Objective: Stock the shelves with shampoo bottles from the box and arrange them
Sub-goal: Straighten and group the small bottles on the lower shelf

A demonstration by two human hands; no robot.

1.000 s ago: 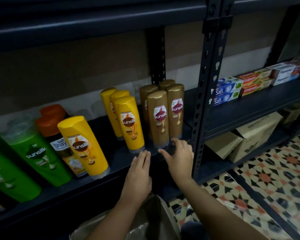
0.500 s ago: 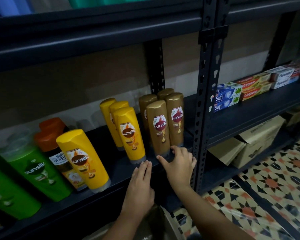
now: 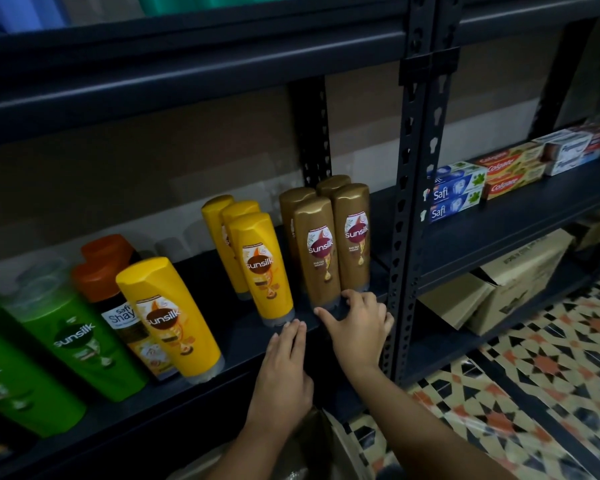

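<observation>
Head view: gold shampoo bottles [image 3: 321, 251], four upright at the right end of the shelf [image 3: 243, 344]; we should square them by nudging low at the caps, gently, so none tips. Right hand [image 3: 359, 327] loosely spread, fingertips apparently touching the near bottle's base, gripping nothing; left hand [image 3: 284, 372] flat, fingers together, on the shelf edge.

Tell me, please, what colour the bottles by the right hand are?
Golden brown bottles with maroon Sunsilk labels, seen clearest in the head view.

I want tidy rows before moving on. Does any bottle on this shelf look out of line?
Yes. One yellow Sunsilk bottle stands alone among the green and orange-capped bottles, apart from the yellow group.
</observation>
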